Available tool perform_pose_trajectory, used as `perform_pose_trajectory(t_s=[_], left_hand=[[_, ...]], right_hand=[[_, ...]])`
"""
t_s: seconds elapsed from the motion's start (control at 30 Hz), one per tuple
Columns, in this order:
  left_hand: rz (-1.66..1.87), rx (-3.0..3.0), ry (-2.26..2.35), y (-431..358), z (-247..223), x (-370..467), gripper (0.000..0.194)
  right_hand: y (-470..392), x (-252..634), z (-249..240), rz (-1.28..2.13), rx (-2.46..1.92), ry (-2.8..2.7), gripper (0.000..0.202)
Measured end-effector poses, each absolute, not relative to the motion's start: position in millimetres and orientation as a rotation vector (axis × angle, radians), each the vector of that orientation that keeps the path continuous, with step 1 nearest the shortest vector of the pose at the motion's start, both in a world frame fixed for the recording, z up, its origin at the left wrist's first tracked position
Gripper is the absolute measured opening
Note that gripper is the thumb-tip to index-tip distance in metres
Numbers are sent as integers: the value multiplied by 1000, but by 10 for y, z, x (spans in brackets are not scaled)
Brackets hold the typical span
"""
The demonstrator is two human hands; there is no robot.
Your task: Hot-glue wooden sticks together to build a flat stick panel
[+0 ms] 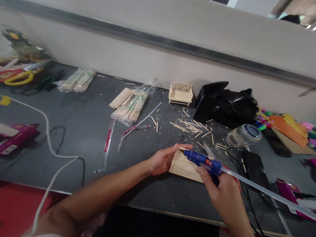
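My left hand [163,159] grips the left end of a flat panel of thin wooden sticks [188,166], tilted above the table. In my right hand [219,190] is a blue hot glue gun [202,161], its nozzle at the panel's upper left corner. A long clear glue stick [254,186] runs out of the gun's back toward the right. Part of something red shows behind my right hand, and scissor-like blades poke out beyond the gun. Farther back, a small finished-looking stick bench [180,94] stands by the wall.
Loose sticks [193,127] and crumbs litter the dark table. Bagged sticks [131,107] lie left of centre. A black bag [225,104], glass jar [244,135] and black phone [255,171] stand or lie to the right. A white cable [47,134] crosses the left side, near a purple power strip [9,138].
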State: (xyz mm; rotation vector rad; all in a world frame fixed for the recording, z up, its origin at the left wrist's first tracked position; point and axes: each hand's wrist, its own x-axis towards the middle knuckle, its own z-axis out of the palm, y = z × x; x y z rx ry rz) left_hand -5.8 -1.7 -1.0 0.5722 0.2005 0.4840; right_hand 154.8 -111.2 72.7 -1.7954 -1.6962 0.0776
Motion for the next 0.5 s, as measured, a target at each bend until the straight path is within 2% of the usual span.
perform_pose_trajectory(t_s=[0.33,0.5], left_hand=[[491,489,203,-4,-35,-27,41],[488,395,194,26,-30,-18,43]], right_hand=[[-1211,1542,702,116,-1804,-1586,43],[-1289,1482,726,157,-1798,-1496,47]])
